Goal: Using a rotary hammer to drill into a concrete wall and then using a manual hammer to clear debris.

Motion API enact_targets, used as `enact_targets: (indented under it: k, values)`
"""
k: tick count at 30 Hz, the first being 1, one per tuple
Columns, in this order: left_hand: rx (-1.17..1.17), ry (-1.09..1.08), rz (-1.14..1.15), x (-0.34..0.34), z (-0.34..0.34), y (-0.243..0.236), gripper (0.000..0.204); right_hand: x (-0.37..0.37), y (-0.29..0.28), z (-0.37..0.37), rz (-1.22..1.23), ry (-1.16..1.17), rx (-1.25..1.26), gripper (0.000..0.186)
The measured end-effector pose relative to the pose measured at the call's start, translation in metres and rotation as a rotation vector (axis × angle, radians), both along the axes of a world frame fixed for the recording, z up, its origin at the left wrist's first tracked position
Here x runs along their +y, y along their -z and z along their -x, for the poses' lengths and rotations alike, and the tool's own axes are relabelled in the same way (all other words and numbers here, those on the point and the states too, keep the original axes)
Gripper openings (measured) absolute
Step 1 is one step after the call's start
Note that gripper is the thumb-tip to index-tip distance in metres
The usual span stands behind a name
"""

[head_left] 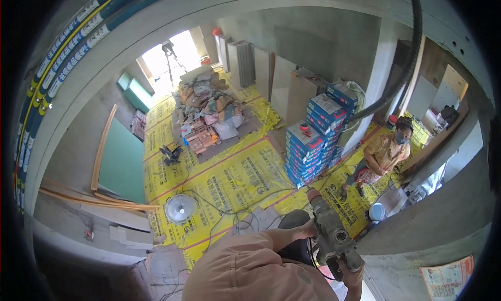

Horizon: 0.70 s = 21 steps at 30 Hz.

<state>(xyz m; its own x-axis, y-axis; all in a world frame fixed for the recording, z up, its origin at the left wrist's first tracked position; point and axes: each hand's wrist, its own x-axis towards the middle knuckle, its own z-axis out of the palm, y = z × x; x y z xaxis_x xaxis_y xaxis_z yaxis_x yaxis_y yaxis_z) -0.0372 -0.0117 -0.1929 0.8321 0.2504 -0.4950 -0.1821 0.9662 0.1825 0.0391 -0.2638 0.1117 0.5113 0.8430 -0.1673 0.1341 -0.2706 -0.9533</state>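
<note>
Seen from high up, looking down on a room under construction. Left hand (304, 231) closed around the front body of a grey power drill (330, 234); right hand (353, 276) wrapped round its rear handle, near the lower edge. Drill angled up and away, close to a grey concrete wall (438, 212) on the right. Below, yellow floor sheeting (235, 181), a stack of blue boxes (313, 144), a round fan (180, 208). Further right, another person (383, 155) crouching.

Grey power drill (332, 233), yellow printed floor sheeting (235, 178), blue stacked boxes (315, 139), green board (122, 162)
</note>
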Motion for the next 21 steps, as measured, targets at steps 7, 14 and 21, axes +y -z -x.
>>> enact_targets:
  k: [7,14,21]
  values:
    - [0.115,-0.001,0.016,-0.009,0.01,-0.042,0.045,0.001,-0.003,0.004,-0.065,0.046,-0.024,0.015]
    - [0.274,0.085,-0.015,-0.007,0.013,-0.101,0.046,0.003,0.001,0.004,-0.059,0.046,-0.056,0.015]
    - [0.023,0.137,-0.637,-0.014,0.021,-0.094,0.042,0.0,-0.006,0.002,-0.051,-0.013,0.027,0.025]
